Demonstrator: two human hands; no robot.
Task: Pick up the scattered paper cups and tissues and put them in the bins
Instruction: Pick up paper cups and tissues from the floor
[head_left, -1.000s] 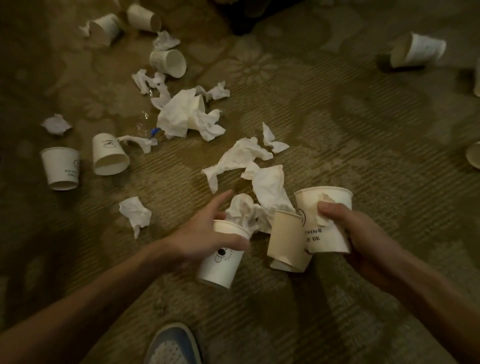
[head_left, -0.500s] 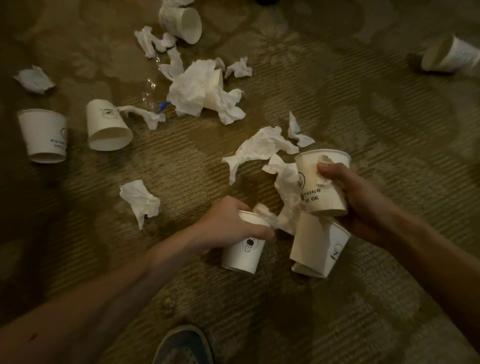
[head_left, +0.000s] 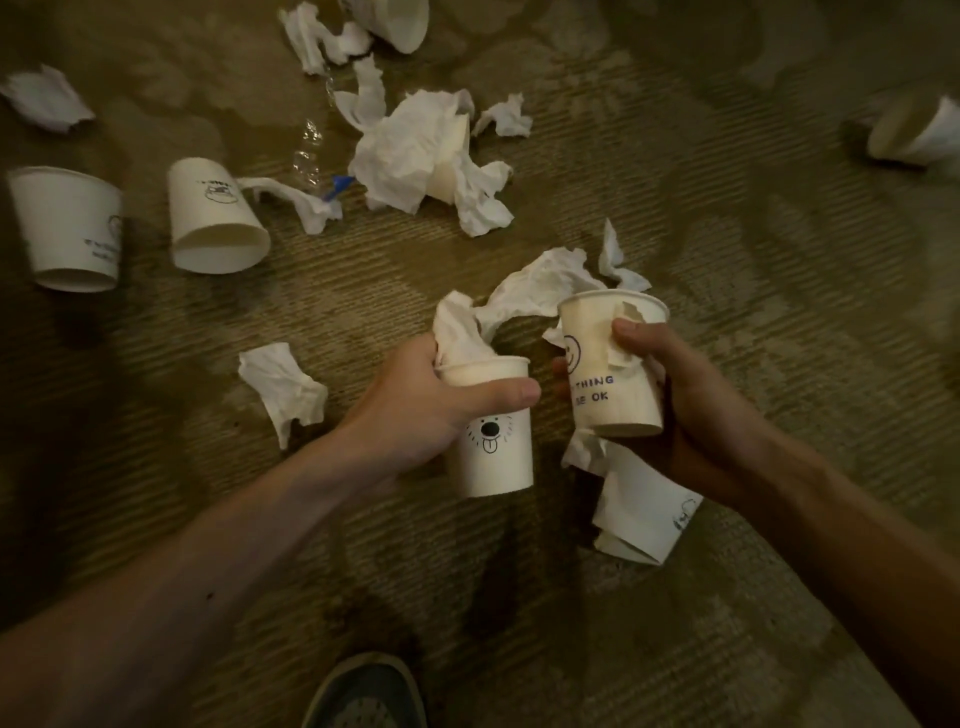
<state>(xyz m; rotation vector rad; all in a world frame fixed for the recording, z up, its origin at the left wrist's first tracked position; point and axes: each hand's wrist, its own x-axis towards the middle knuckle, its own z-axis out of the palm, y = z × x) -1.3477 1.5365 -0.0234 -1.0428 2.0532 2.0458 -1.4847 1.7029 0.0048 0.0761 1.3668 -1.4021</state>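
our left hand wrapped round a dog-face cup stuffed with tissue, our right hand gripping the "be ok" cup, flattened cup on the carpet underneath

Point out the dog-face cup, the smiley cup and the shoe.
dog-face cup (head_left: 493, 467), head view, on its printed side wall.
smiley cup (head_left: 621, 410), head view, on its lettered wall.
shoe (head_left: 366, 696), head view, on its toe.

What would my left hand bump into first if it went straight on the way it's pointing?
Probably the smiley cup in your right hand; the left hand, gripping the dog-face cup, points toward it, though depth is unclear.
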